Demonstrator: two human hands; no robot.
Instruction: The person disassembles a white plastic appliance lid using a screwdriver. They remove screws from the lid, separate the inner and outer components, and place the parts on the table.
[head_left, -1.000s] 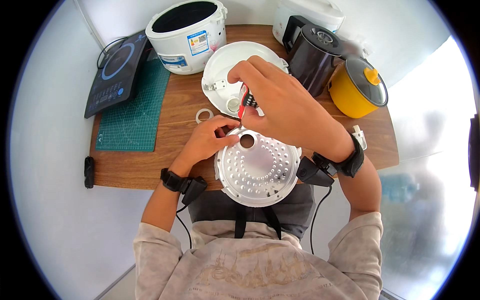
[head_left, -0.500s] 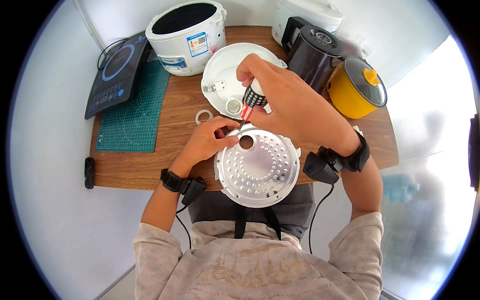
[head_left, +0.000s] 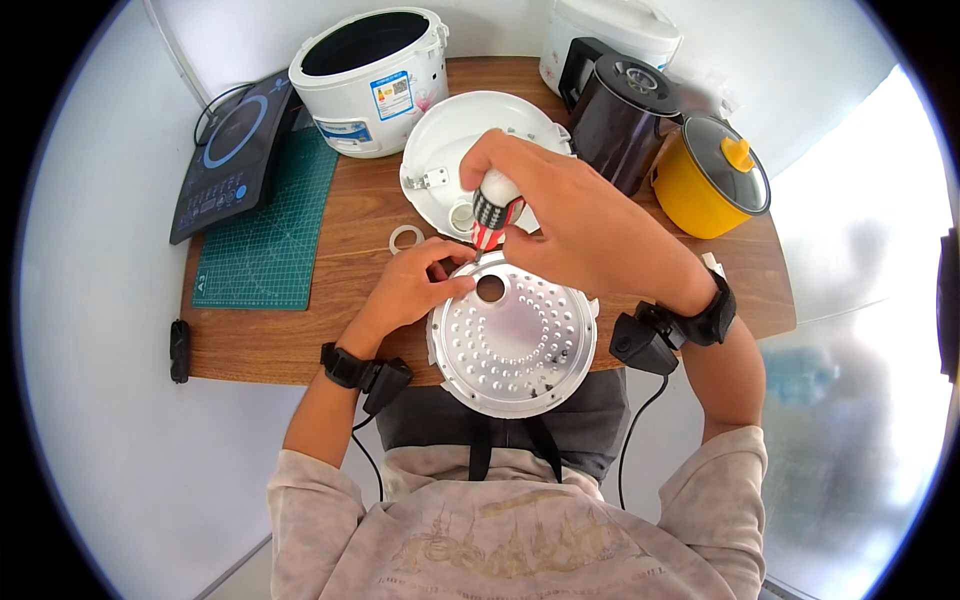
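Observation:
The rice cooker's inner lid [head_left: 520, 345], a round silver plate with raised dots and a hole near its far edge, rests partly over the table's near edge above my lap. My right hand [head_left: 560, 215] is wrapped round a screwdriver [head_left: 491, 210] with a patterned red, black and white handle. Its shaft points down at the lid's far-left rim; the tip's contact is too small to make out. My left hand [head_left: 415, 282] is closed on that rim beside the tip, thumb on the plate and forefinger beyond it.
Behind the lid lies a white plastic outer cover [head_left: 440, 150]. A white ring [head_left: 405, 238] is left of it. A rice cooker body [head_left: 370, 95], a dark kettle [head_left: 620, 125], a yellow pot [head_left: 700, 190], an induction cooker [head_left: 235, 150] and a green cutting mat [head_left: 265, 245] stand around.
The screwdriver's handle and my right hand have shifted slightly left and nearer, and the handle stands at a somewhat different tilt. My left hand stays at the rim.

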